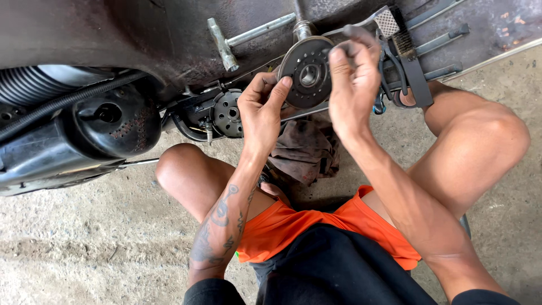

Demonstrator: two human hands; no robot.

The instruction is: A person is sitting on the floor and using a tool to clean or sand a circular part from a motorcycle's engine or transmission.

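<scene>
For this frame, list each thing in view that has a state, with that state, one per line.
Round metal disc: lifted, held between both hands, holed face toward the camera.
Left hand: gripping the disc's left edge.
Right hand: gripping the disc's right edge.
Second holed disc: lying by the machine.
T-handle wrench: lying unused.
Brown rag: crumpled on the floor.

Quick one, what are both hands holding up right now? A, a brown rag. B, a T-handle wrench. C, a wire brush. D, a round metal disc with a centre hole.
D: the left hand and right hand grip the round metal disc by its edges.
</scene>
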